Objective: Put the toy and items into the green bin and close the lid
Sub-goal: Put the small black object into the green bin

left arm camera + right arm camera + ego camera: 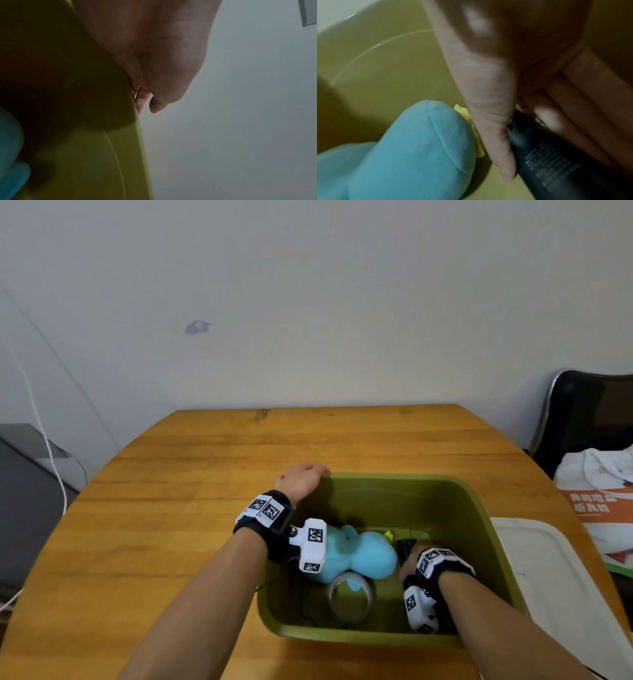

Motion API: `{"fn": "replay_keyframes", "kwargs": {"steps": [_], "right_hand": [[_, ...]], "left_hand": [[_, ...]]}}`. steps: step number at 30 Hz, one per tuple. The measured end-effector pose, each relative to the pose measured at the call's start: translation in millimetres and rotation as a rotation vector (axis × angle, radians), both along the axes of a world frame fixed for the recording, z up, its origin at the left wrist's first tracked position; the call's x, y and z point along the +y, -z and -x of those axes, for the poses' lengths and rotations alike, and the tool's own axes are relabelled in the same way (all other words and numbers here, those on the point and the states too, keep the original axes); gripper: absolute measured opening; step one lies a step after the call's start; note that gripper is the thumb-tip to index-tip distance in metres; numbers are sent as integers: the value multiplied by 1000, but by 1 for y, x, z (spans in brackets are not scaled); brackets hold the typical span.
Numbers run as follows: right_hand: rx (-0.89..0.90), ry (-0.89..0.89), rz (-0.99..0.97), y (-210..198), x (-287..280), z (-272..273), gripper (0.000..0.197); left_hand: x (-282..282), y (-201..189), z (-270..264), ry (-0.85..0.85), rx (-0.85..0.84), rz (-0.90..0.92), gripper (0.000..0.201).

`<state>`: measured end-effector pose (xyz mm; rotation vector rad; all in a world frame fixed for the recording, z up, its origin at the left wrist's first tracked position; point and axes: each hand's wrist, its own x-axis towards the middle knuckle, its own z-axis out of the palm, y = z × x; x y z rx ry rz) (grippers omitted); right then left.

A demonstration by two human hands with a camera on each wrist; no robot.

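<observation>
A green bin (pixel 479 529) stands open on the wooden table. Inside lie a light blue plush toy (pixel 363 556), a roll of clear tape (pixel 351 597) and a small yellow piece (pixel 388 534). My left hand (pixel 301 479) grips the bin's far left corner, fingers curled over the rim (pixel 133 105). My right hand (pixel 409 565) is down inside the bin beside the plush (pixel 412 148), holding a dark tube-shaped bottle (pixel 544 155) between thumb and fingers. The white lid (pixel 555 580) lies flat to the right of the bin.
A black chair (pixel 589 419) with a white and orange bag (pixel 603 501) stands at the right. A grey box (pixel 24 501) and a white cable (pixel 51 460) are at the left. The wall is close behind the table (pixel 205 467).
</observation>
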<state>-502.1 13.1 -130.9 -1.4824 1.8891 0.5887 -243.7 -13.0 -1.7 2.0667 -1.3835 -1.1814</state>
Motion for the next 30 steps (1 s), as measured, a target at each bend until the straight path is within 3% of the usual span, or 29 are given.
{"fn": "replay_keyframes", "kwargs": {"steps": [2, 5, 8, 11, 15, 17, 19, 23, 26, 30], "right_hand": [[9, -11, -18, -6, 0, -2, 44], [5, 8, -33, -17, 0, -2, 54], [-1, 3, -39, -13, -2, 2, 49], [-13, 29, -42, -5, -3, 3, 70], [-27, 50, 25, -1, -10, 6, 81], [-34, 45, 33, -2, -14, 5, 104], [-41, 47, 19, -3, -17, 5, 112], [-17, 7, 16, -6, -18, 4, 102], [-26, -26, 23, -25, -25, 0, 67], [-184, 92, 97, -71, -42, 0, 69]], "left_hand": [[0, 1, -1, 11, 9, 0, 39], [0, 0, 0, -9, 32, -23, 37], [-1, 2, 0, -10, 58, -42, 34], [0, -1, 1, -5, 69, -40, 39], [1, 0, 0, 12, -14, -27, 42], [1, 0, 1, 11, -21, -21, 41], [2, -1, 1, 10, -9, -14, 41], [2, -2, 1, 16, 7, -21, 41], [2, -3, 2, 10, 5, -36, 42], [-23, 28, -6, -64, 14, -99, 66]]}}
